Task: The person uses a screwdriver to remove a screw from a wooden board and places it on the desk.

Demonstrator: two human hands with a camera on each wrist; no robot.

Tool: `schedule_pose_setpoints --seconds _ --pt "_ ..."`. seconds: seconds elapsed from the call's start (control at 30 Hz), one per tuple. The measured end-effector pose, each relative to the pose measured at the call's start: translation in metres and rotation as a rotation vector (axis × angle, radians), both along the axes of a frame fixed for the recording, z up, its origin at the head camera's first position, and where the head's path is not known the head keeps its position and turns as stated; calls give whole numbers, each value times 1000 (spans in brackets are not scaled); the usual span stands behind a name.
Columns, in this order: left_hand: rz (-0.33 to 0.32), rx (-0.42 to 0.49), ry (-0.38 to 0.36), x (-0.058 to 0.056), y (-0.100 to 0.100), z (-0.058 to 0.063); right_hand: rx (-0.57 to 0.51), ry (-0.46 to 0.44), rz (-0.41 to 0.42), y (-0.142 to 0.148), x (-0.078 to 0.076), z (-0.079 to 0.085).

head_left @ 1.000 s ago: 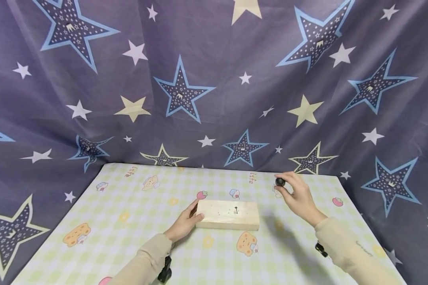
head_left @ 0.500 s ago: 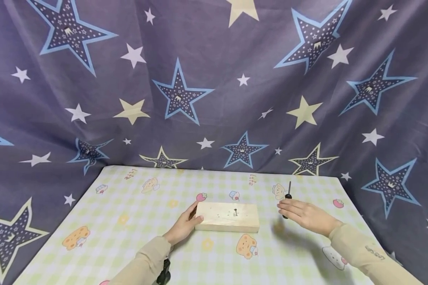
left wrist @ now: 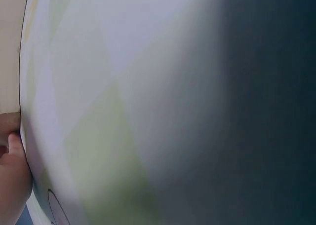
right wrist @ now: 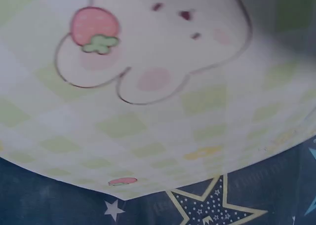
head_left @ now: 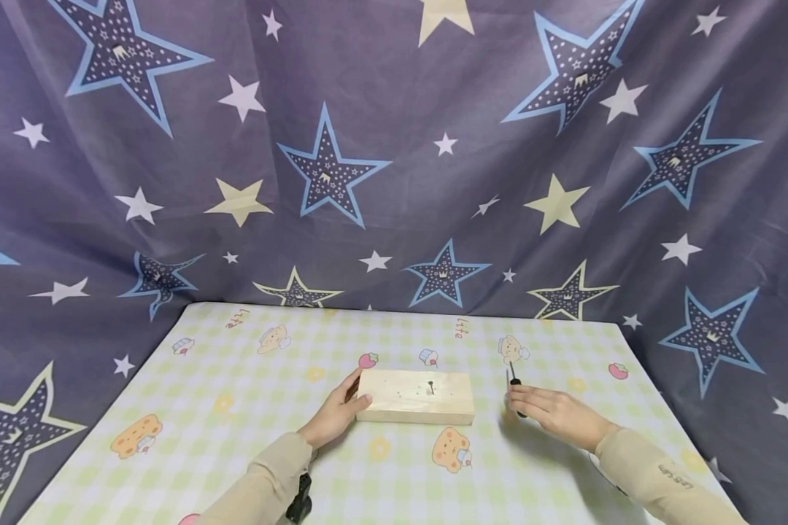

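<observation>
A pale wooden block (head_left: 403, 397) lies on the table in the head view, with a dark screw (head_left: 431, 387) standing up from its top among several small holes. My left hand (head_left: 335, 414) grips the block's left end, the thumb lying over its near top edge. To the right of the block, my right hand (head_left: 554, 413) holds a black-handled screwdriver (head_left: 514, 381). Its thin shaft points up and away from me, and the fingers cover most of the handle. At the left wrist view's edge, part of the left hand (left wrist: 12, 175) shows against the block (left wrist: 9, 52).
A checked tablecloth (head_left: 269, 386) with printed cartoon figures covers the table. Behind it and at both sides hangs a purple curtain (head_left: 394, 109) with stars. A black wrist device (head_left: 299, 499) sits beneath the left sleeve.
The right hand has come nearer and lower with the screwdriver, turning it from an end-on view to shaft up and away. The left hand still holds the block in place.
</observation>
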State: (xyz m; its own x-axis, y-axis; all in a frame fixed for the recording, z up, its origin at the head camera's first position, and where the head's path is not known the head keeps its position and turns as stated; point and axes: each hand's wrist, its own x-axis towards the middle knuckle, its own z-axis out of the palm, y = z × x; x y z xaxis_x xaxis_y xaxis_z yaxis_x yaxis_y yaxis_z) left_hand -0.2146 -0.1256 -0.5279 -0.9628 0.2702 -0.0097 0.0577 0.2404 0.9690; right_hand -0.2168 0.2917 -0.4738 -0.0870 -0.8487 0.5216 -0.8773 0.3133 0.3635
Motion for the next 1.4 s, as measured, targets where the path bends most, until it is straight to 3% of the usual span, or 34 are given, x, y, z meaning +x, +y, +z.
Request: schedule_pose_setpoints --seconds 0.27,0.5,0.8,1.03,1.4 --pt "11 -7 4 -2 -2 1 108 22 21 10 -1 -17" --pt "19 15 10 -1 0 4 228 119 30 17 -5 -26" --pt "1 16 -1 0 3 4 363 163 76 19 -9 -28" --pt "6 14 -2 3 3 7 356 168 71 18 -9 -30" --pt "3 5 -2 0 2 6 299 159 -26 21 -2 -33"
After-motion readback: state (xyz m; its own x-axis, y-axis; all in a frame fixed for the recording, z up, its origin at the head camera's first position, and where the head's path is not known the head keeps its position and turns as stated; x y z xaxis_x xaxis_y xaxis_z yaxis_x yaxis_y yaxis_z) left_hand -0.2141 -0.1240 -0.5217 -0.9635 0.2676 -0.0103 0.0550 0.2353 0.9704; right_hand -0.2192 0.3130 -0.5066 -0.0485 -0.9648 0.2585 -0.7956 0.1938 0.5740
